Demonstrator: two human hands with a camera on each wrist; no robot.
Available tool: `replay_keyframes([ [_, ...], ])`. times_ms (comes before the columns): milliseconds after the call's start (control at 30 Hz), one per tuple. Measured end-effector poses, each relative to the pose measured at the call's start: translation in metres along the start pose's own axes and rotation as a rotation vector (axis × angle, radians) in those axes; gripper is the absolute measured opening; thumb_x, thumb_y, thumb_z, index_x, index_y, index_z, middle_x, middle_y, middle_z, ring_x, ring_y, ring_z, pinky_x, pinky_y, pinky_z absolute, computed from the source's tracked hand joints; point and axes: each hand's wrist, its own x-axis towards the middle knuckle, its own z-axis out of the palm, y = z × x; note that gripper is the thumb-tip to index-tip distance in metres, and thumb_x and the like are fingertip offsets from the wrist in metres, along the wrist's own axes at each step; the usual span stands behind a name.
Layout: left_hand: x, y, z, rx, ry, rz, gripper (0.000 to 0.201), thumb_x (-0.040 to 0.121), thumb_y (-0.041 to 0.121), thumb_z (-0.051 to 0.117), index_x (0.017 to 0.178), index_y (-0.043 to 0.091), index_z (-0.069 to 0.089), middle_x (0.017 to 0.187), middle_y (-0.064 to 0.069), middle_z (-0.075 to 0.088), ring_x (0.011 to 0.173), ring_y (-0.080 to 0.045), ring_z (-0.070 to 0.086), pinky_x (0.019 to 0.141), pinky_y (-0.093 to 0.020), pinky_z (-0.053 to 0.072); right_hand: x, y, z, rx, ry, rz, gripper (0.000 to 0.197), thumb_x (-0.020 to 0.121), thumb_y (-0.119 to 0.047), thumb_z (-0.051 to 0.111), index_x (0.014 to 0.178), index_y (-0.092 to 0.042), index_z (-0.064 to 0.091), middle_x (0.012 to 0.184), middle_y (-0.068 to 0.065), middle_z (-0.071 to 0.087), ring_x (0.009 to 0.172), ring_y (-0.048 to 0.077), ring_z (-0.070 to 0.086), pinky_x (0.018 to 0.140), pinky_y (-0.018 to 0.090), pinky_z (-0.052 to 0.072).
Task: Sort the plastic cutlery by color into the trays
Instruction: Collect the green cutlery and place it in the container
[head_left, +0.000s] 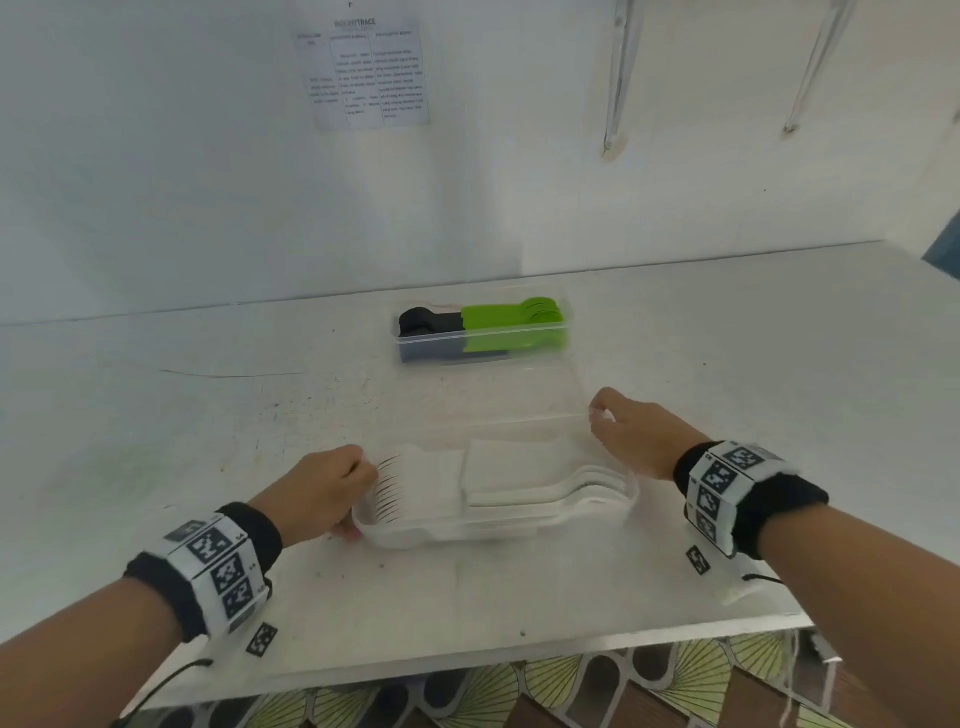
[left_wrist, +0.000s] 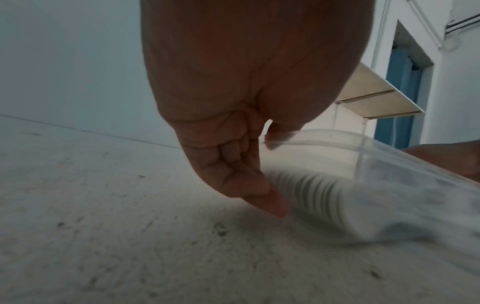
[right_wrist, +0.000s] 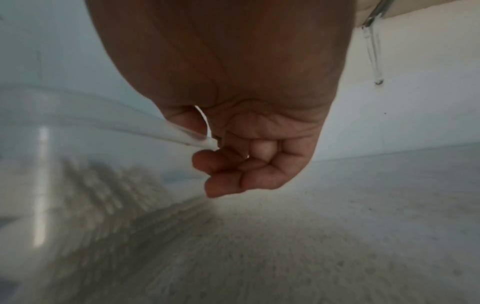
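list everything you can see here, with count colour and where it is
near tray: one, clear, front centre of the table, tilted, held at both ends
white cutlery: a stack, count unclear, in the near tray
far tray: one, clear, behind the near tray
green cutlery: a stack, right part of the far tray
black cutlery: a stack, left part of the far tray
table: one, white, speckled
printed sheet: one, white, on the wall
wristbands: two, black with marker tags
left hand: grips the tray's left end
right hand: pinches the tray's right rim
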Motion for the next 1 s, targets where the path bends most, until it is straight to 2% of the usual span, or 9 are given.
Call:
replay_keyframes([
  [133, 0.015, -0.007, -0.006, -0.041, 0.083, -0.031, 0.044, 0.108, 0.050, 0.030, 0.111, 0.018, 0.059, 0.096, -0.009, 0.071, 0.079, -0.025, 0.071, 0.076, -0.036, 0.058, 0.018, 0.009, -0.003, 0.046, 0.046, -0.006, 0.035, 0.102, -0.027, 0.032, 0.120, -0.031, 0.061, 0.118, 0.001, 0.063, 0.100, 0.024, 0.061, 0.098, 0.045, 0.050],
  [200, 0.035, -0.017, -0.012, -0.031, 0.160, -0.021, 0.028, 0.109, 0.036, 0.039, 0.129, 0.022, 0.052, 0.099, -0.008, 0.068, 0.084, -0.023, 0.068, 0.082, -0.037, 0.054, 0.029, 0.014, -0.005, 0.088, 0.061, -0.004, 0.042, 0.101, -0.023, 0.034, 0.129, -0.037, 0.063, 0.130, -0.002, 0.061, 0.116, 0.024, 0.059, 0.108, 0.041, 0.045],
  [267, 0.056, -0.027, -0.016, 0.078, 0.153, 0.013, 0.038, 0.105, 0.023, 0.050, 0.142, 0.032, 0.046, 0.104, -0.002, 0.065, 0.092, -0.018, 0.064, 0.088, -0.034, 0.048, 0.041, 0.016, -0.007, 0.029, -0.006, -0.039, 0.038, 0.101, -0.019, 0.044, 0.127, -0.035, 0.068, 0.138, -0.004, 0.061, 0.127, 0.021, 0.055, 0.109, 0.032, 0.040],
  [367, 0.080, -0.026, -0.014, 0.185, 0.084, 0.094, 0.034, 0.099, 0.017, 0.060, 0.127, 0.036, 0.065, 0.113, 0.005, 0.069, 0.103, -0.015, 0.064, 0.097, -0.037, 0.050, 0.054, 0.016, -0.011, -0.094, -0.068, -0.081, 0.025, 0.096, -0.024, 0.061, 0.114, -0.037, 0.072, 0.121, -0.003, 0.069, 0.112, 0.017, 0.060, 0.094, 0.026, 0.042],
  [467, 0.093, -0.020, -0.013, 0.184, 0.147, 0.130, 0.019, 0.093, 0.014, 0.070, 0.098, 0.029, 0.080, 0.102, 0.007, 0.075, 0.094, -0.013, 0.068, 0.083, -0.027, 0.050, 0.062, 0.016, -0.012, -0.131, -0.031, -0.106, 0.015, 0.091, -0.026, 0.068, 0.100, -0.036, 0.072, 0.104, -0.008, 0.068, 0.098, 0.013, 0.061, 0.080, 0.024, 0.043],
  [567, 0.096, -0.019, -0.016, 0.204, 0.163, 0.135, 0.013, 0.089, 0.021, 0.076, 0.087, 0.033, 0.078, 0.099, 0.005, 0.070, 0.087, -0.013, 0.066, 0.086, -0.039, 0.057, 0.067, 0.015, -0.012, -0.185, 0.009, -0.168, 0.009, 0.089, -0.024, 0.070, 0.091, -0.033, 0.072, 0.097, -0.010, 0.066, 0.095, 0.013, 0.061, 0.069, 0.017, 0.041],
  [800, 0.087, 0.008, -0.038, -0.133, 0.392, 0.268, 0.012, 0.096, 0.033, 0.067, 0.102, 0.023, 0.066, 0.115, 0.003, 0.059, 0.105, -0.011, 0.059, 0.084, -0.024, 0.045, 0.069, 0.008, -0.040, -0.011, 0.233, -0.366, 0.003, 0.100, -0.029, 0.060, 0.100, -0.029, 0.062, 0.111, 0.001, 0.053, 0.097, 0.017, 0.059, 0.085, 0.028, 0.042],
  [933, 0.095, 0.038, -0.057, -0.451, 0.498, 0.259, 0.015, 0.101, 0.032, 0.061, 0.103, 0.017, 0.060, 0.104, -0.005, 0.067, 0.098, -0.024, 0.064, 0.095, -0.045, 0.055, 0.061, -0.020, -0.061, 0.254, 0.402, -0.388, 0.012, 0.106, -0.027, 0.049, 0.109, -0.018, 0.056, 0.106, -0.002, 0.065, 0.093, 0.020, 0.062, 0.081, 0.032, 0.046],
  [1000, 0.092, 0.051, -0.063, -0.530, 0.556, 0.283, 0.014, 0.103, 0.032, 0.058, 0.103, 0.019, 0.057, 0.093, -0.008, 0.066, 0.086, -0.025, 0.064, 0.090, -0.047, 0.056, 0.053, -0.031, -0.065, 0.375, 0.460, -0.398, 0.015, 0.107, -0.029, 0.045, 0.110, -0.018, 0.055, 0.096, 0.001, 0.068, 0.083, 0.019, 0.067, 0.073, 0.030, 0.049],
])
